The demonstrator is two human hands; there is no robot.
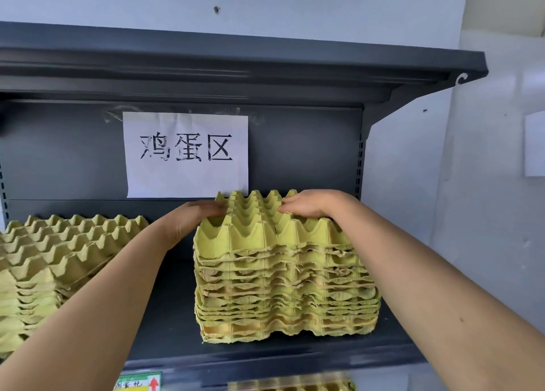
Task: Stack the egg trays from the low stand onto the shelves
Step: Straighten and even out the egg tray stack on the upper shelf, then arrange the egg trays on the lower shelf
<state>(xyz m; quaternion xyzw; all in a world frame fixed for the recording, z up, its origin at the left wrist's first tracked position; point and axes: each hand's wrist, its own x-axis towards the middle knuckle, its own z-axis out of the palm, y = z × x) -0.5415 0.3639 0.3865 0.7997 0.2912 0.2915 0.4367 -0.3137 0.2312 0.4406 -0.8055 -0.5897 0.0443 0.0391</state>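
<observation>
A tall stack of yellow-green pulp egg trays (283, 278) stands on the dark grey shelf (295, 358), right of centre. My left hand (191, 221) rests on the top tray's left side, fingers curled onto its peaks. My right hand (317, 203) lies palm down on the top tray's far right part. Both hands touch the top tray of that stack. A second stack of egg trays (56, 261) sits on the same shelf at the far left, partly cut off by the frame edge.
A white paper sign (187, 154) with black characters is taped to the shelf's back panel. Another dark shelf (236, 66) overhangs above. More trays (292, 386) and a price label (138, 383) show on the level below. A pale wall stands to the right.
</observation>
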